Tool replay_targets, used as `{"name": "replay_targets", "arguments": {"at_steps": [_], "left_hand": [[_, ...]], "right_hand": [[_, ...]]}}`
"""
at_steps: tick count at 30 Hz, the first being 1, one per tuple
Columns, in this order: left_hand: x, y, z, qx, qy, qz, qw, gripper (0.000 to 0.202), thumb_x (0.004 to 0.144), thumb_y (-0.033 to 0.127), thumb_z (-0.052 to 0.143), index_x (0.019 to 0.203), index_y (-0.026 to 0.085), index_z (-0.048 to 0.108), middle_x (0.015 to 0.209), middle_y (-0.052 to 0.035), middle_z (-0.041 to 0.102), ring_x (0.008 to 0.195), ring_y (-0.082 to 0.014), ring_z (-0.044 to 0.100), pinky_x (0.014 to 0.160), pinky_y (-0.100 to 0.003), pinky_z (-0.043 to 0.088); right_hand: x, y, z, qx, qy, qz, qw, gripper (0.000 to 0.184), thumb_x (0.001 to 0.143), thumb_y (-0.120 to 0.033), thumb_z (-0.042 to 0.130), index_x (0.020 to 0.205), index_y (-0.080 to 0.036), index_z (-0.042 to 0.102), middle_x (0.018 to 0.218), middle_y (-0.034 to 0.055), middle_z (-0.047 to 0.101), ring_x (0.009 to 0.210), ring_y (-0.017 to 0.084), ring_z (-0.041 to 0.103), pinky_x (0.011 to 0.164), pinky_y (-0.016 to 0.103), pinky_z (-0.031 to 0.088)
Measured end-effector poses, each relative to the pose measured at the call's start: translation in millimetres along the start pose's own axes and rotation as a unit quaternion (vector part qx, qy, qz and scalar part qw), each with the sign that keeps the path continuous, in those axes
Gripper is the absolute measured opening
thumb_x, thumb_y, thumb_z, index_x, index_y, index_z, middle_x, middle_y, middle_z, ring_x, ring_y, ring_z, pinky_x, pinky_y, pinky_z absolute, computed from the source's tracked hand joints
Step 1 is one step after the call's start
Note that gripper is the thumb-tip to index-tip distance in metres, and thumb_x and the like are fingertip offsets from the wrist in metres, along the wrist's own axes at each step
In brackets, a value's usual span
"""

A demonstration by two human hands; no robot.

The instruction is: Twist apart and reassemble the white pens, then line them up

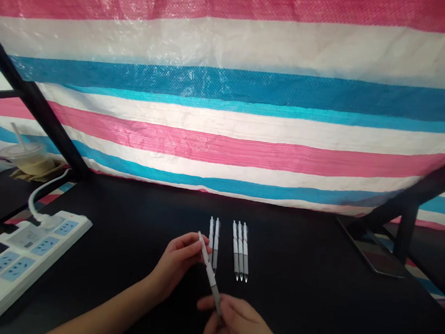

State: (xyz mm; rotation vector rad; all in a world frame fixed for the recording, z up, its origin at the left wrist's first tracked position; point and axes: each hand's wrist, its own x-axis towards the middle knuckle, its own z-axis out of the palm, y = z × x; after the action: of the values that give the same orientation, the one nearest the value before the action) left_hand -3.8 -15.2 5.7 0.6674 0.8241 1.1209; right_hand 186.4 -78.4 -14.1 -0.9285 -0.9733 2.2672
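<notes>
Left of the three pens [240, 246], your left hand [177, 259] and right hand [245, 325] pinch the white pen [210, 276], probably light, stiff and smooth, so its grey grip [215, 293] should hold best.

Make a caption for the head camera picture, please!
Left hand and right hand hold one pen; five more pens lie on a black table.

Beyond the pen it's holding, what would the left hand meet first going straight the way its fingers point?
Likely the left pen of the pair, just ahead of the left hand in the picture. Depth is unclear, so it may pass above.
</notes>
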Motion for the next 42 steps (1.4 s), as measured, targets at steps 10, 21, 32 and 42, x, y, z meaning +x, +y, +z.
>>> {"name": "replay_targets", "arguments": {"at_steps": [10,21,32,42], "left_hand": [[0.0,-1.7,0.8,0.099,0.045,0.013,0.994,0.027,0.072,0.035,0.082,0.085,0.011,0.077,0.077,-0.0097,0.076,0.064,-0.0128,0.061,0.064,-0.023,0.048],[-1.5,-5.5,-0.5,0.056,0.088,0.026,0.994,0.018,0.074,0.029,0.079,0.078,0.012,0.076,0.070,-0.0078,0.073,0.060,-0.0124,0.057,0.059,-0.022,0.044],[-2.3,-7.7,-2.8,0.026,0.100,0.021,0.994,0.019,0.073,0.029,0.079,0.080,0.012,0.076,0.069,-0.0074,0.072,0.058,-0.0116,0.055,0.059,-0.022,0.044],[-5.0,-6.5,-1.1,0.023,0.102,0.029,0.994,0.019,0.074,0.031,0.079,0.080,0.013,0.076,0.070,-0.0062,0.072,0.059,-0.0114,0.055,0.059,-0.022,0.045]], "right_hand": [[0.2,-10.9,-0.9,-0.151,0.098,0.050,0.982,0.040,0.080,-0.055,0.062,0.075,-0.015,0.060,0.038,-0.0072,0.052,0.027,0.003,0.034,0.035,0.017,0.018],[-1.2,-13.0,-3.9,0.023,0.068,0.046,0.996,0.040,0.075,-0.049,0.074,0.087,-0.018,0.051,0.061,-0.0008,0.066,0.043,0.008,0.057,0.037,0.013,0.031],[-1.9,-17.5,-7.2,0.043,0.027,0.086,0.995,0.040,0.082,-0.052,0.066,0.090,-0.014,0.056,0.077,0.0071,0.070,0.059,0.013,0.067,0.038,0.013,0.037],[-3.1,-20.4,-7.4,0.054,0.017,0.077,0.995,0.034,0.075,-0.039,0.077,0.088,-0.016,0.055,0.080,0.0045,0.068,0.065,0.013,0.068,0.040,0.012,0.037]]}}
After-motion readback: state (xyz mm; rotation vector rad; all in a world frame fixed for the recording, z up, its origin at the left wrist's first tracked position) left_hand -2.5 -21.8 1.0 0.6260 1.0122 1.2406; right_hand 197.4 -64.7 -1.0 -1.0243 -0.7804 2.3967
